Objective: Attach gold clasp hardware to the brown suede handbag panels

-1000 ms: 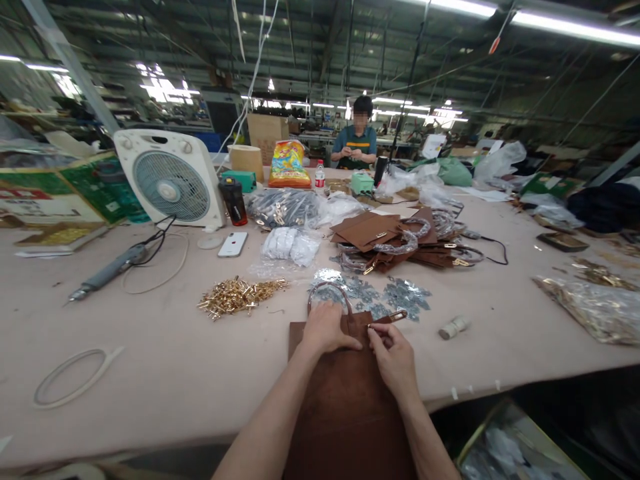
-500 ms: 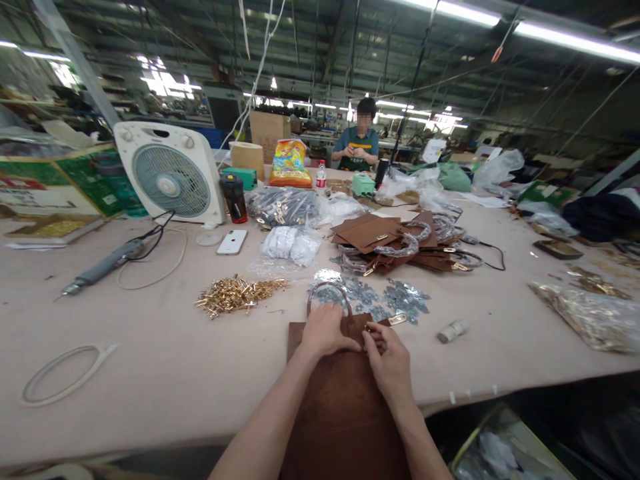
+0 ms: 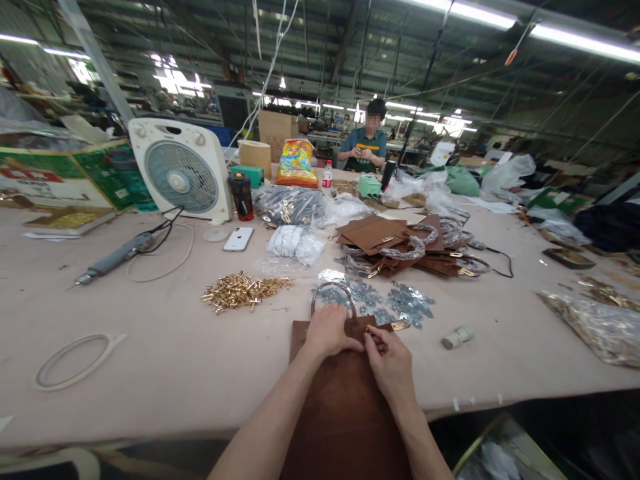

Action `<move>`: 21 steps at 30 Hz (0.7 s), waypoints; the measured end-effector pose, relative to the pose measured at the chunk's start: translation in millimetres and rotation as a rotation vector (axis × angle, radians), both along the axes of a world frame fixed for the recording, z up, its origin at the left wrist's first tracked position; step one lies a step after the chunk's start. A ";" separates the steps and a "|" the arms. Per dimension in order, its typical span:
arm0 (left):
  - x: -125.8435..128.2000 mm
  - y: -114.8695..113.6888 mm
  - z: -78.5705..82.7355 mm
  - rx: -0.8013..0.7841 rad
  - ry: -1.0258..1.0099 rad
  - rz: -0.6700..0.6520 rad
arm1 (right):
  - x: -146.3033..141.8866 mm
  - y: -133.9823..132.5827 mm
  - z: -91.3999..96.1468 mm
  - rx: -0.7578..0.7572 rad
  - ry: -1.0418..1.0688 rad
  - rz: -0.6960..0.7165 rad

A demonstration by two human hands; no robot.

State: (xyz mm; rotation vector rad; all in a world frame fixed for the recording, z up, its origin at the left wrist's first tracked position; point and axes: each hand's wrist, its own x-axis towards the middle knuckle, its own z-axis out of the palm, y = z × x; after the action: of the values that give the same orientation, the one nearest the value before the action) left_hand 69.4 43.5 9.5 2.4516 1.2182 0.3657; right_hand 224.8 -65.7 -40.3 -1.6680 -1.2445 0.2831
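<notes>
A brown leather bag piece point(image 3: 337, 400) lies over the table's front edge, its plastic-wrapped loop handle point(image 3: 334, 285) standing up at the far end. My left hand point(image 3: 327, 331) grips its upper part near the handle, thumb across the front and the other fingers partly hidden. With finger and thumb pinched together, my right hand point(image 3: 391, 360) is at the upper right corner, on a tiny gold-coloured metal piece point(image 3: 369, 331) mostly covered by the fingertips. Just beyond it, a short brown strap with a gold plate point(image 3: 400, 325) sticks out to the right.
Gold fasteners point(image 3: 245, 292) are heaped left of the bag, flat silver plates point(image 3: 407, 301) behind it. Further back lie stacked brown bag pieces point(image 3: 373, 233). An electric screwdriver point(image 3: 113, 259), fan point(image 3: 183, 172) and phone point(image 3: 239, 239) are at left. Across the table is a co-worker point(image 3: 363, 147).
The view has turned slightly left, so things on the table appear further right. Both hands keep nearly the same places on the bag piece, the right fingertips still pinched at its corner.
</notes>
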 end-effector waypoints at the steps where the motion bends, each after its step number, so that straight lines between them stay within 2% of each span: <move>1: -0.3 -0.2 0.7 -0.004 -0.006 -0.002 | 0.2 0.4 -0.1 -0.005 0.002 -0.004; 13: -2.8 -2.7 4.0 -0.024 -0.029 -0.005 | -3.7 -2.3 8.7 -0.038 -0.079 0.009; 21: 0.8 -23.4 0.1 0.021 -0.271 0.009 | -0.6 -1.5 7.9 -0.083 0.030 0.005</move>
State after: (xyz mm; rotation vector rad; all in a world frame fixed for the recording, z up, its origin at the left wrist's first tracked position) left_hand 70.2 20.1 9.6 2.3203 1.1139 0.6912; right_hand 224.2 -67.2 -32.4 -1.7250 -1.2294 0.3658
